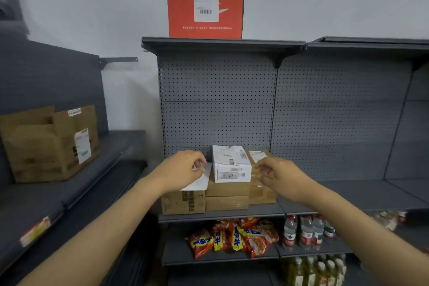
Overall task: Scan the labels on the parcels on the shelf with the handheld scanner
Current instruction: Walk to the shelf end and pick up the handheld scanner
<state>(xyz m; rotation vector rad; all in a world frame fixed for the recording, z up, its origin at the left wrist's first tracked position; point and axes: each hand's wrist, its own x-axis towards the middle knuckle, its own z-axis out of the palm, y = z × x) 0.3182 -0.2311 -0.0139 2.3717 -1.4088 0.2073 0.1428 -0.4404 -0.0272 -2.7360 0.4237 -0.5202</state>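
The parcels sit in a cluster on the middle shelf (325, 195) of a grey pegboard rack. A white box (231, 165) with printed labels on its top and front lies on two flat brown cartons (227, 196) stacked one on the other. Just left of that stack stands a brown carton with dark print (183, 203), and a white label sheet (200, 180) lies on its top. Against the right side of the stack is a taller taped brown parcel (262, 183) with a white label on its upper face.

The left hand (183, 169) hovers over the white sheet with its fingers curled; the fingertips seem to pinch the sheet's upper edge, though motion blur makes that uncertain. The right hand (278, 174) reaches in from the right with fingers bent, at the taped parcel's top corner; whether it grips anything cannot be told. No scanner shows in either hand.

On top of the rack stands a red box (205, 2) with a white barcode label on its front. On the shelf below the parcels lie red and yellow snack bags (234, 237), beside them water bottles with red labels (306, 232), and under those bottles of yellow liquid (318, 269). On the left rack sits an open brown carton (51, 144) bearing a white label.
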